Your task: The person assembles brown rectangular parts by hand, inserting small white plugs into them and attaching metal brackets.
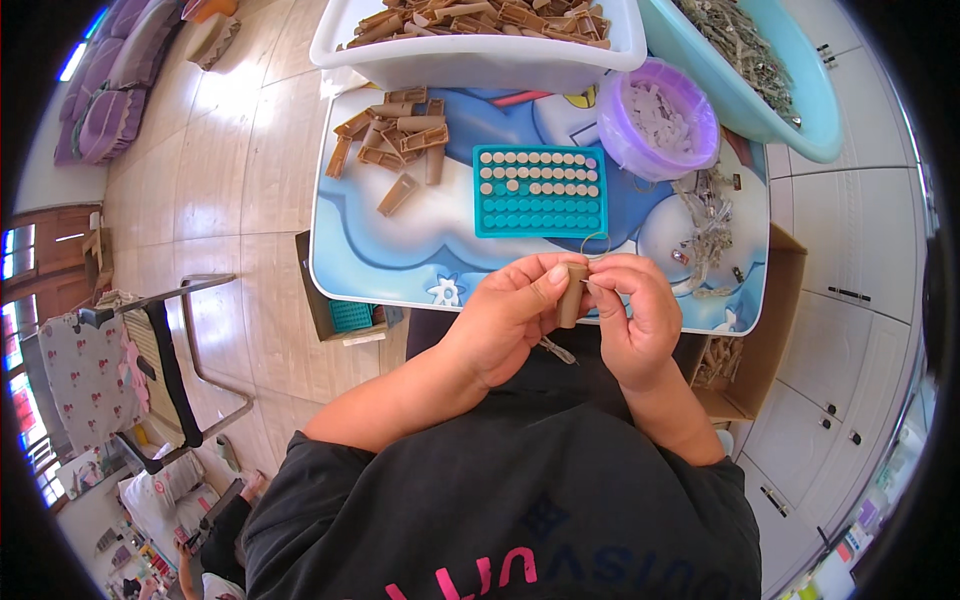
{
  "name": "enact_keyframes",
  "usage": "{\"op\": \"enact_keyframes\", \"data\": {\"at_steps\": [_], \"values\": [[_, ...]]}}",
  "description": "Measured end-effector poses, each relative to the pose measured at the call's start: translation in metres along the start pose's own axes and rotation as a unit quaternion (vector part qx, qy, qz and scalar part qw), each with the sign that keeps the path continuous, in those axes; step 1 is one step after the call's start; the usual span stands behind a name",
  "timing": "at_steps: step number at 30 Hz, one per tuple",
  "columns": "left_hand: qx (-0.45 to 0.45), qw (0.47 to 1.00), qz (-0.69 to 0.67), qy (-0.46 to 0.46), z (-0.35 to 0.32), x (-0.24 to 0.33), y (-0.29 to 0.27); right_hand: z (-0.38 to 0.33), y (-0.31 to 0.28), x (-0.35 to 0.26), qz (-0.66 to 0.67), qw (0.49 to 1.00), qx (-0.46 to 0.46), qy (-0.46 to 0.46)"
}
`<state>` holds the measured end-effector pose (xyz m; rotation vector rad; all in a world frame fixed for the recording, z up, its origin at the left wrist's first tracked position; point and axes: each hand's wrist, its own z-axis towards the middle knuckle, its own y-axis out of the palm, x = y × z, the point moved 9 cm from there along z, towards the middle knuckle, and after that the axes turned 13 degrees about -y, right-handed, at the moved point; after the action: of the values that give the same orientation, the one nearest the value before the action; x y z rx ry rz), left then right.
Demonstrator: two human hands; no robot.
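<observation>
Hands meet just below the near edge of the counter (440, 262), held close over the lap so the small work sits right under the eyes. The left hand (510, 315) is clamped on a short brown tube (572, 293), thumb on top, keeping it upright and steady. The right hand (632, 318) pinches something thin at the tube's side, a fine wire ring (594, 243) rising just above it; what the fingertips grip exactly is too small to tell.

Supplies lie within easy reach: a teal tray (540, 190) with rows of holes, the upper rows filled with tan caps, stands straight ahead. A loose heap of brown pieces (395, 135) lies to its left, below a white tub (480, 50) heaped with more. A purple bowl (658, 120) of pale bits and a scatter of metal parts (705, 220) sit to the right, beside a light blue basin (770, 75)
</observation>
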<state>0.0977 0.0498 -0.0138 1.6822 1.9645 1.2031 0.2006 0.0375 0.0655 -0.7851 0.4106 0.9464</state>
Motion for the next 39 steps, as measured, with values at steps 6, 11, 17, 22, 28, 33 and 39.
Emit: {"op": "enact_keyframes", "data": {"at_steps": [6, 11, 17, 22, 28, 33, 39], "values": [[-0.052, 0.998, 0.037, 0.021, 0.004, -0.003, -0.006, 0.001, 0.008, 0.003, -0.005, 1.0, -0.027, 0.0], [-0.014, 0.998, 0.008, 0.057, 0.002, 0.006, -0.003, -0.004, 0.007, 0.014, -0.005, 0.998, -0.038, 0.055], [0.023, 0.998, -0.013, 0.049, -0.002, 0.007, -0.008, 0.003, 0.013, -0.021, -0.212, 0.962, -0.142, -0.095], [0.042, 0.993, 0.067, 0.084, -0.009, 0.013, -0.004, -0.006, 0.019, -0.01, -0.174, 0.965, -0.184, -0.063], [-0.03, 0.974, 0.14, 0.173, -0.014, 0.018, 0.005, -0.008, 0.014, -0.009, -0.064, 0.99, -0.119, -0.049], [-0.004, 0.979, 0.118, 0.166, -0.007, 0.012, -0.007, -0.017, 0.022, 0.004, 0.014, 0.993, -0.115, -0.01], [0.096, 0.93, 0.24, 0.262, -0.024, 0.05, -0.017, -0.058, -0.066, 0.044, 0.061, 0.986, 0.085, 0.133]]}}
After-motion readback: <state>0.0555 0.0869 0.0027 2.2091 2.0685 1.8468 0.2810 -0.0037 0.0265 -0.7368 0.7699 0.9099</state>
